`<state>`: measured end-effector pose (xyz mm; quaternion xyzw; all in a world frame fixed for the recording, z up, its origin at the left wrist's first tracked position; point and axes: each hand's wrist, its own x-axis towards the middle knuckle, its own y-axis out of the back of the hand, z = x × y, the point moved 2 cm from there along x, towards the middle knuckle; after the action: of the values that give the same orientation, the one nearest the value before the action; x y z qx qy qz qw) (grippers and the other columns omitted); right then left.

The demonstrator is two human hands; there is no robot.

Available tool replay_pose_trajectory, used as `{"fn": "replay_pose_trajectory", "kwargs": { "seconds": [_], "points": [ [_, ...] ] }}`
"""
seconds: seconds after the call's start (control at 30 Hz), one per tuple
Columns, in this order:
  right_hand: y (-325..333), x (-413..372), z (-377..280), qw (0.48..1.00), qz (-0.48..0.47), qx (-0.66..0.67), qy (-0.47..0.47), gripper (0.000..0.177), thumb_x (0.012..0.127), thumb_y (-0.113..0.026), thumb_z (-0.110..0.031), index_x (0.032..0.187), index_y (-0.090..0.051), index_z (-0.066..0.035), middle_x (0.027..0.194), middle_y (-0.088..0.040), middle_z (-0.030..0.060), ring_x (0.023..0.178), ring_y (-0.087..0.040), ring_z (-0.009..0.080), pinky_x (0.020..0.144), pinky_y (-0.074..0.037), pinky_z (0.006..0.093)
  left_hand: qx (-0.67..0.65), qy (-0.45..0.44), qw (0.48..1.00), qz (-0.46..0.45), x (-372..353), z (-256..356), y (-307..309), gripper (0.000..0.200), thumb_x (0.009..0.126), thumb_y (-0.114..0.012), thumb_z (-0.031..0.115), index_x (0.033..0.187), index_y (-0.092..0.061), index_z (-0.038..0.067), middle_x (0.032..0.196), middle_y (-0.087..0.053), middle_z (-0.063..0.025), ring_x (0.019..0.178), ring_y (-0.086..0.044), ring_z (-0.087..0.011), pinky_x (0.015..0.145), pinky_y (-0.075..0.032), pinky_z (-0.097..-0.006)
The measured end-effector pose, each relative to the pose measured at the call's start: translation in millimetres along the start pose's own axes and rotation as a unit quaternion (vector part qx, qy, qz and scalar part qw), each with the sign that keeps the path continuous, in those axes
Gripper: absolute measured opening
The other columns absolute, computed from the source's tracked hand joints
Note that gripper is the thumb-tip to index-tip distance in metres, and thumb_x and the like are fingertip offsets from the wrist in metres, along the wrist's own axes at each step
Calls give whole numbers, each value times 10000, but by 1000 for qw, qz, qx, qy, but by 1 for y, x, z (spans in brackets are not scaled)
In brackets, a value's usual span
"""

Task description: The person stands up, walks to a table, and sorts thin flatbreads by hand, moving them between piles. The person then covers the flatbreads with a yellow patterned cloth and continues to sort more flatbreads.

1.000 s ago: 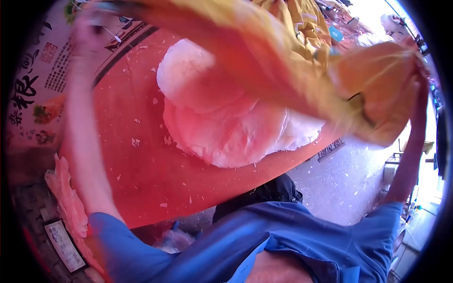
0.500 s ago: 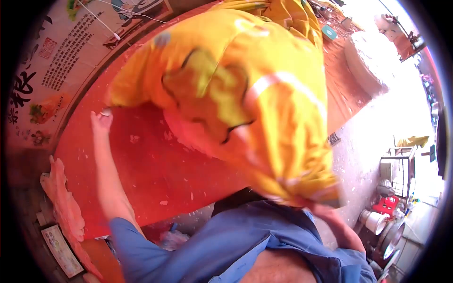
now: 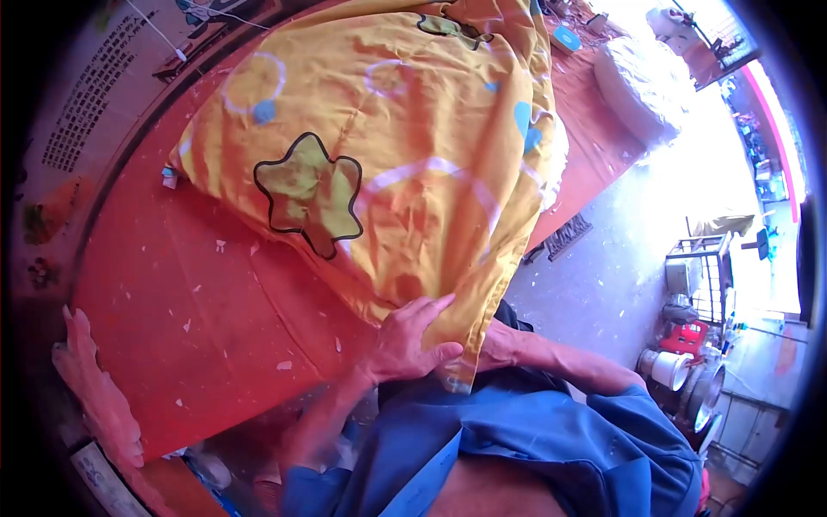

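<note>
A yellow duvet cover (image 3: 413, 207) with star shapes and pale rings is spread over the red tabletop, and one corner comes over the near edge towards my body. My left hand (image 3: 409, 342) lies against the cloth near that corner, its thumb and fingers apart. On the other side of the corner, my right hand (image 3: 498, 346) is at the cloth's edge. The cloth is drawn towards it, and its fingers are hidden behind the fabric. White padding (image 3: 556, 164) shows at the cover's right side.
The red tabletop (image 3: 215, 327) carries scattered pale scraps. A round white bundle (image 3: 642, 90) sits at its far right. Crumpled pink sheeting (image 3: 99, 388) hangs at the left edge. On the floor at right are a metal rack (image 3: 702, 267), a white bucket (image 3: 668, 369) and a red object (image 3: 685, 338).
The duvet cover has come down from a raised, billowing heap and lies flatter. My left hand has left the far left corner and come back beside my right hand at the near corner.
</note>
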<state>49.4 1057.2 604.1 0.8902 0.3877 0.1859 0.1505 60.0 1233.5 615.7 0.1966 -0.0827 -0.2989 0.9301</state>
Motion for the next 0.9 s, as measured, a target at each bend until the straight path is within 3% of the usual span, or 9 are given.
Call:
{"fn": "replay_pose_trajectory", "kwargs": {
  "seconds": [0.13,0.2,0.3,0.43,0.57,0.63,0.7,0.8,0.9],
  "points": [
    [53,-29,20,944,-199,105,-241,236,848,-715,-161,1051,-688,-45,924,-704,101,812,-657,172,687,-545,313,18,15,995,96,-14,-13,-19,336,797,-677,121,1085,-607,-36,942,-633,-220,888,-630,-404,766,-513,-436],
    [121,-45,62,901,-53,134,-410,199,889,-688,-206,972,-712,-26,837,-715,70,773,-682,144,675,-553,305,42,30,989,138,-17,-11,-16,261,792,-648,73,1025,-616,-41,904,-629,-214,853,-631,-403,728,-514,-435],
    [231,-72,156,787,407,197,-420,381,918,-633,-370,1103,-583,-41,840,-651,109,698,-649,220,601,-523,308,-34,74,982,170,-19,16,-9,210,768,-620,27,966,-619,-42,864,-618,-203,806,-627,-390,683,-504,-436],
    [321,-30,222,694,424,341,-471,389,917,-659,-406,1058,-593,-49,799,-636,93,629,-615,187,508,-479,266,-29,41,980,192,-9,40,-19,219,745,-657,25,947,-622,-54,823,-607,-181,760,-621,-375,671,-500,-430],
    [407,-19,311,796,294,307,-431,132,885,-704,-209,880,-622,-107,650,-570,17,502,-524,105,412,-379,208,-19,21,964,266,-12,44,-30,200,711,-670,-10,907,-633,-23,780,-588,-154,710,-603,-356,608,-475,-429],
    [439,-1,264,863,355,118,-338,89,912,-649,-171,851,-610,-120,642,-485,-33,537,-464,66,476,-371,209,9,71,967,245,-18,47,-34,238,716,-685,36,944,-641,-18,809,-591,-145,760,-624,-357,673,-503,-439],
    [342,60,51,981,134,-28,-139,212,923,-637,-266,973,-626,-60,839,-571,48,759,-545,174,688,-443,299,13,109,954,279,-20,44,-46,207,727,-670,57,924,-642,3,813,-598,-132,783,-627,-350,686,-502,-441],
    [419,-40,159,926,312,19,-213,227,908,-652,-280,942,-633,-57,757,-548,39,658,-510,150,598,-427,274,21,121,949,292,-16,15,-82,153,728,-631,76,869,-607,22,785,-565,-132,783,-601,-340,676,-489,-450],
    [443,-134,272,855,348,70,-378,243,893,-667,-294,911,-641,-54,674,-524,29,557,-476,127,508,-411,249,46,205,936,281,-5,-49,-136,164,731,-648,122,874,-632,44,841,-607,-114,863,-625,-308,784,-499,-430]
  ]
}}
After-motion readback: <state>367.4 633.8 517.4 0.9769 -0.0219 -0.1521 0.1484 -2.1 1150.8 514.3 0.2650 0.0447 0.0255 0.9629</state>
